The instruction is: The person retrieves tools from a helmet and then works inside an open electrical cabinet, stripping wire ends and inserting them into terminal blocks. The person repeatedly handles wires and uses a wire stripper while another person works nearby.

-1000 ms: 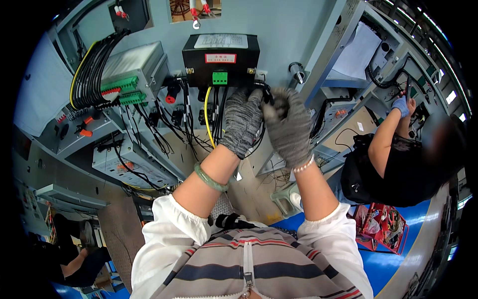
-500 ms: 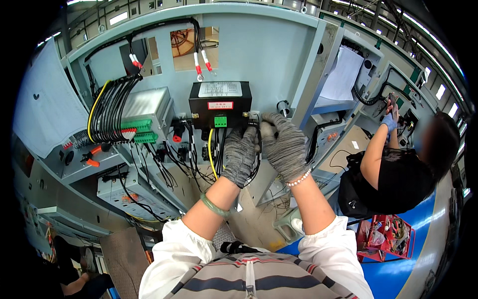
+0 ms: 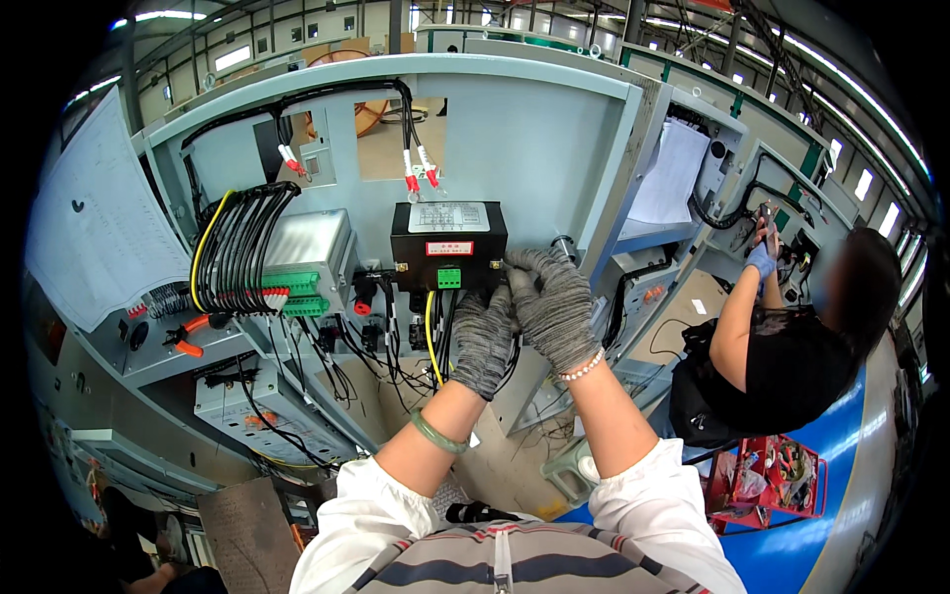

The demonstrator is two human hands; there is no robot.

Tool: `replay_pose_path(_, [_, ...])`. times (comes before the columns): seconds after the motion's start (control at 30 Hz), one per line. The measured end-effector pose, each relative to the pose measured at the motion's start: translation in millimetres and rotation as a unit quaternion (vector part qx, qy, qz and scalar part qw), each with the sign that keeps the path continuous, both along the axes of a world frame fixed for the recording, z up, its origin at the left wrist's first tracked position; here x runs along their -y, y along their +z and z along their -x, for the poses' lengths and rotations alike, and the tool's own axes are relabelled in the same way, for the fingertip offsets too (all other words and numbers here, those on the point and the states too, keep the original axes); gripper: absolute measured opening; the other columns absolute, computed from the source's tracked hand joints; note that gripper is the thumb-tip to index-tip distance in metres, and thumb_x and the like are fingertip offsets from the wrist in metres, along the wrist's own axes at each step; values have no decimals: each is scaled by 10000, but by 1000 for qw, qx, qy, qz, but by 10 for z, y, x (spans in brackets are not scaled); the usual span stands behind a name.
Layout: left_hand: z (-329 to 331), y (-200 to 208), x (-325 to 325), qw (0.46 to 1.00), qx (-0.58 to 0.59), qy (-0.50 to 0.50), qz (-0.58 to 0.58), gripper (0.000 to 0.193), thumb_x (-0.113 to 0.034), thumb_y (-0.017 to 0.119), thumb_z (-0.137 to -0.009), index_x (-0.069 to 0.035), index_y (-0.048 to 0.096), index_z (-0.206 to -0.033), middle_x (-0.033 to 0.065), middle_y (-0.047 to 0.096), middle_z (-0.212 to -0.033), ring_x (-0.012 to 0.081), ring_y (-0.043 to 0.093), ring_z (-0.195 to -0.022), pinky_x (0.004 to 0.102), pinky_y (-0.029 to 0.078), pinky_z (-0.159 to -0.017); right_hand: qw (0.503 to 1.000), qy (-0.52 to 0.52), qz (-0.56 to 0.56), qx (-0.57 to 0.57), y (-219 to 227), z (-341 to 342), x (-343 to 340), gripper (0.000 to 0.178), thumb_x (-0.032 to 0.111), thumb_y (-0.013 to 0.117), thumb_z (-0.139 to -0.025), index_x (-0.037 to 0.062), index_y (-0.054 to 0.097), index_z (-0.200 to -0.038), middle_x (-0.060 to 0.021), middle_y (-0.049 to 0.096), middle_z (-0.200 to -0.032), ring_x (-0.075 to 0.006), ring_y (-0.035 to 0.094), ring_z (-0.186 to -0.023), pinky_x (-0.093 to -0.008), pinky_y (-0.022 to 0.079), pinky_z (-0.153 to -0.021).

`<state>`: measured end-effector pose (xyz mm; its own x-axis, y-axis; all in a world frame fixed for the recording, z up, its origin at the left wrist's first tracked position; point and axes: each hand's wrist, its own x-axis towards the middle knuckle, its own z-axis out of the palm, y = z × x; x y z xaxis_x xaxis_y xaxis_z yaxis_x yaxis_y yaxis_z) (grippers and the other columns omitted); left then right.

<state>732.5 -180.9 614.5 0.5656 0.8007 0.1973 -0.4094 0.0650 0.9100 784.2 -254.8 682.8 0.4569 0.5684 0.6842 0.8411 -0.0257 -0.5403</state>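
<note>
Both hands wear grey knitted gloves and meet at the lower right corner of a black box-shaped module (image 3: pixel 420 247) with a green terminal block (image 3: pixel 449 278). My left hand (image 3: pixel 484 342) is closed around black wires that trail out below it. My right hand (image 3: pixel 556 307) is pressed against it, fingers curled inward; what its fingertips hold is hidden. A yellow wire (image 3: pixel 432 337) and several black wires hang beneath the module, left of my left hand. A round metal lock cylinder (image 3: pixel 563 246) sticks out just beyond my right hand.
Left of the module stands a grey unit (image 3: pixel 312 243) with green connectors and bundled black wires. Orange-handled pliers (image 3: pixel 185 344) lie on the left ledge. Red-sleeved cable lugs (image 3: pixel 413 183) hang above. A person in black (image 3: pixel 782 346) works at right, near a red tool crate (image 3: pixel 767 480).
The view has shifted, so the cabinet sits slightly lower and further right. My hands stay together by the module's corner; the black wire loop between them shows less now.
</note>
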Motion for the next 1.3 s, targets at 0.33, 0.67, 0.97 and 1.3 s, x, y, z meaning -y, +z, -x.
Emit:
replay_pose_path(0.33, [-19, -49, 47, 998, 11, 49, -26, 265, -117, 488, -883, 45, 516, -1091, 170, 595, -1026, 235, 572, -871, 306, 437, -811, 1000, 9, -5, 24, -19, 106, 117, 198, 153, 554, -804, 36, 630, -946, -165, 620, -865, -318, 587, -809, -379, 469, -741])
replay_pose_path(0.67, [329, 171, 235, 998, 17, 42, -49, 174, -96, 492, -888, 19, 528, -1013, 80, 592, -887, 123, 560, -783, 250, 479, -696, 998, -4, -37, 55, -70, 143, 87, 170, 129, 577, -811, 31, 632, -938, -145, 632, -853, -294, 621, -766, -342, 490, -687])
replay_pose_path(0.97, [482, 11, 33, 988, 73, -135, -3, 320, -219, 495, -896, 38, 539, -1081, 103, 627, -924, 174, 599, -866, 286, 466, -807, 997, 45, -13, -60, -263, -111, 69, 211, 193, 570, -830, 23, 628, -942, -156, 629, -879, -290, 613, -808, -350, 480, -719])
replay_pose_path(1.3, [383, -62, 66, 996, -37, -11, -86, 211, -173, 618, -826, -3, 615, -952, 66, 628, -831, 109, 567, -749, 254, 473, -699, 984, 137, 35, -109, -209, -160, 106, 298, -28, 474, -790, -20, 571, -1072, -109, 636, -962, -151, 605, -885, -257, 476, -784])
